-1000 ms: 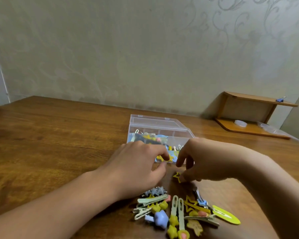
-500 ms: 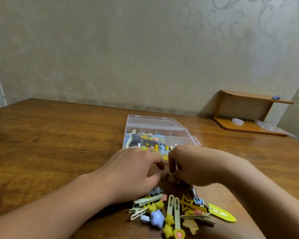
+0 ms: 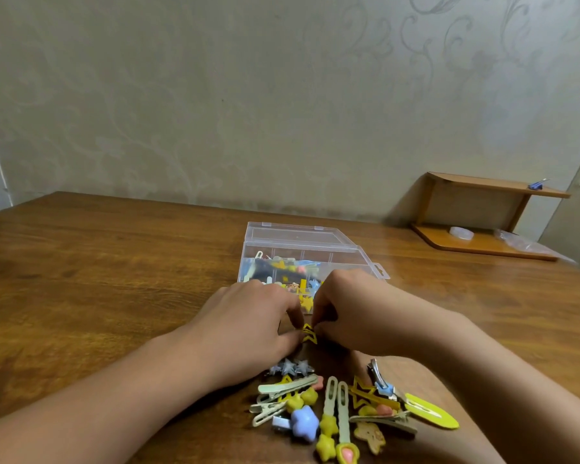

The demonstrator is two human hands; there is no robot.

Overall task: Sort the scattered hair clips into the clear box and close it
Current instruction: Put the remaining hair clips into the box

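Hands meet just near of the clear box [image 3: 302, 249], lid open, clips inside. I see left hand [image 3: 248, 326] and right hand [image 3: 349, 316] both pinching a yellow star clip [image 3: 308, 334] between their fingertips, low over the tabletop [image 3: 98, 279]. Loose clip pile [image 3: 342, 410] lies nearer, below the wrists. Versus half a second ago: clip now exposed between the fingers, hands barely shifted.

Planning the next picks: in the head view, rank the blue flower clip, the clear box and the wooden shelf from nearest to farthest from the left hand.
From the left hand:
1. Clear box, just beyond the knuckles.
2. Blue flower clip, in the pile toward the person.
3. Wooden shelf, far right by the wall.
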